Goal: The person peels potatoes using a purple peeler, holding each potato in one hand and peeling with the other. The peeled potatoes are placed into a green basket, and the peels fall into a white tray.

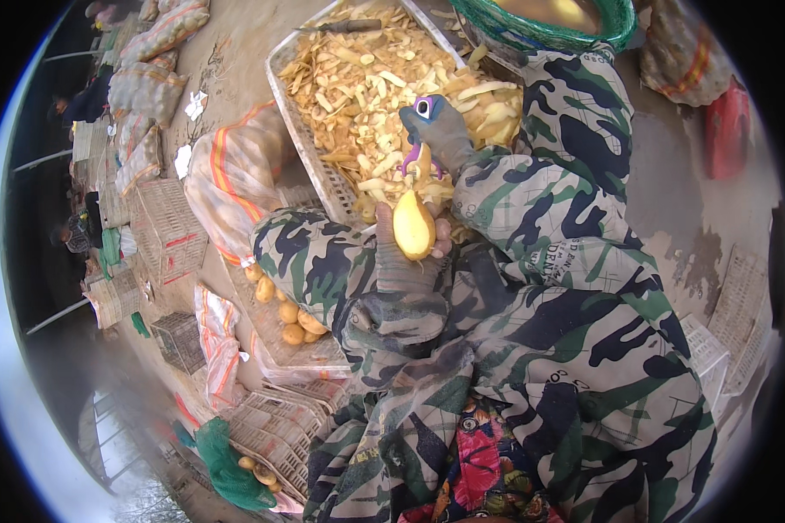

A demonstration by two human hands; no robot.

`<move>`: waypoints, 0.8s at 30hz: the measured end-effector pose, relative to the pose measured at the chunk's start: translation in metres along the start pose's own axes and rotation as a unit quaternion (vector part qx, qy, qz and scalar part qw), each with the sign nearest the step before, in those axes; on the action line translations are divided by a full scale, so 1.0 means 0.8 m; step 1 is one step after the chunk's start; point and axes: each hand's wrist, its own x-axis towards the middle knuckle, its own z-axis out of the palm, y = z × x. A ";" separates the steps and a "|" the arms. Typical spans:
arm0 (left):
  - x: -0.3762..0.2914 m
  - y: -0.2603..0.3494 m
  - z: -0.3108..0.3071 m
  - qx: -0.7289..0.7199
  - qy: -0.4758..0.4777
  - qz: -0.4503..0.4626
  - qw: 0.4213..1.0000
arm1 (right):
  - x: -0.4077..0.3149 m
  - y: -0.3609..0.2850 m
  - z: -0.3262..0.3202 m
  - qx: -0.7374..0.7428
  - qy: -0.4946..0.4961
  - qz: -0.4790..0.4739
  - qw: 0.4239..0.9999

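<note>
My left hand (pixel 407 252), in a ribbed glove with bare fingertips showing, holds a peeled yellow potato (pixel 413 225) upright over my lap. Just above the potato is a purple Y-shaped peeler (pixel 422 163) with a strip of peel on it. My gloved right hand (pixel 446 127) is closed around the peeler's handle. A small gap lies between the peeler's blade and the potato. Beneath both hands a white plastic crate (pixel 314 153) is heaped with potato peelings (pixel 366 85). A knife (pixel 347 26) rests on the peelings near the crate's far edge.
Unpeeled potatoes (pixel 291 320) lie in a tray beside my left sleeve. A full mesh sack (pixel 226 176) leans left of the crate. A basin lined with green net (pixel 543 33) stands at the upper right, near a red container (pixel 726 131). Stacked crates (pixel 281 425) are at lower left; people work far left.
</note>
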 end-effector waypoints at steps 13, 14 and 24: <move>0.037 0.022 -0.062 -0.096 -0.061 -0.004 0.994 | -0.081 -0.070 -0.005 0.230 -0.128 0.032 0.964; 0.042 0.021 -0.067 -0.081 -0.074 0.012 0.994 | -0.089 -0.068 -0.004 0.290 -0.167 0.045 0.941; -0.001 0.010 -0.010 -0.009 -0.090 0.028 0.996 | -0.021 -0.018 0.005 0.062 -0.082 0.037 0.994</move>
